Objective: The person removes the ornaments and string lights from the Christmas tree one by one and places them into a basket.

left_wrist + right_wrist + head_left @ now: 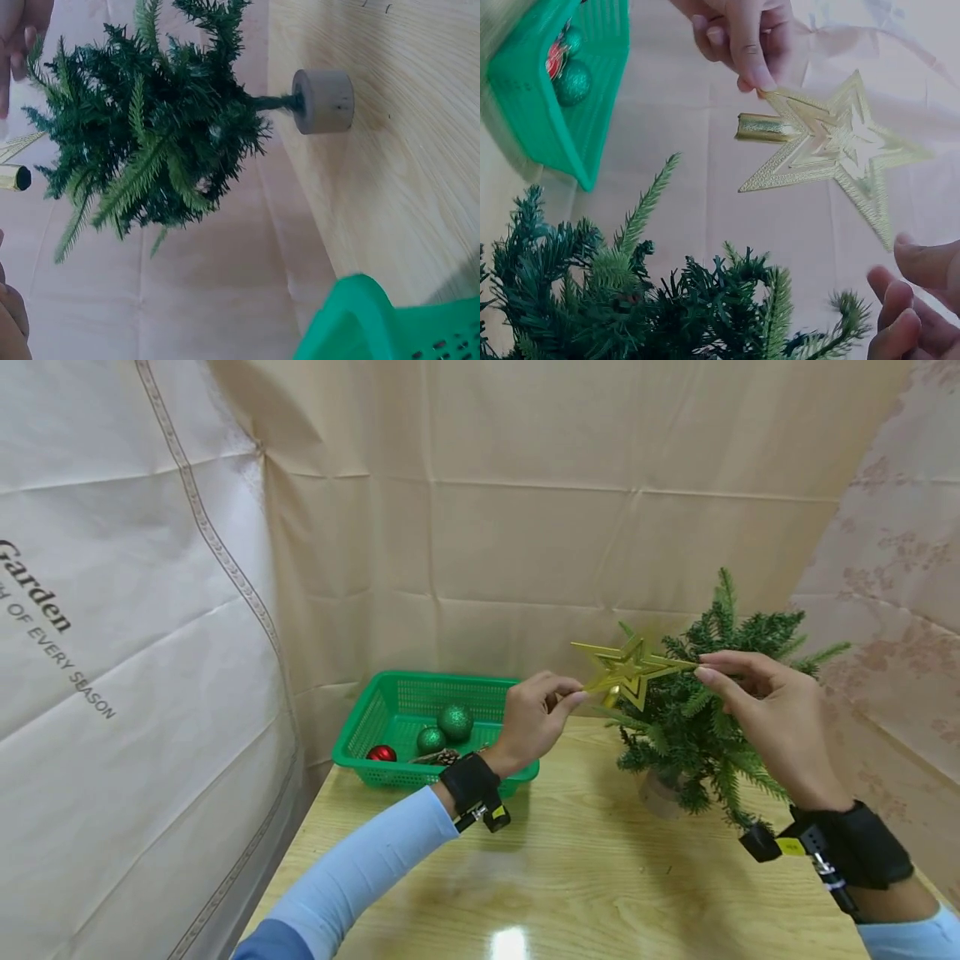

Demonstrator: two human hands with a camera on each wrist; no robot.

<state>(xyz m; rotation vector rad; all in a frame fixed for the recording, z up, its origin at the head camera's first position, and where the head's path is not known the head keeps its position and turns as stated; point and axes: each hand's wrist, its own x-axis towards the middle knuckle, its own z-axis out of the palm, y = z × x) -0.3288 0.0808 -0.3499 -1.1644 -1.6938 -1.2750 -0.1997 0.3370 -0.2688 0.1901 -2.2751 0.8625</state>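
A gold star tree topper (628, 672) with a short tube on its back is held up in front of the small artificial Christmas tree (697, 735). My left hand (536, 718) pinches one point of the star between thumb and forefinger. At another point, the thumb and forefinger of my right hand (780, 718) bracket the tip. A small gap shows between those fingertips in the right wrist view, so I cannot tell if they grip the star (847, 146). The tube (13, 178) juts into the left wrist view, its dark hollow end showing.
A green plastic basket (435, 677) stands left of the tree on the wooden table (555, 860). Inside lie green glitter baubles (454, 722), a red bauble (382, 752) and a pinecone (447, 757). The tree's round base (324, 101) rests on the table; cloth (525, 527) hangs behind.
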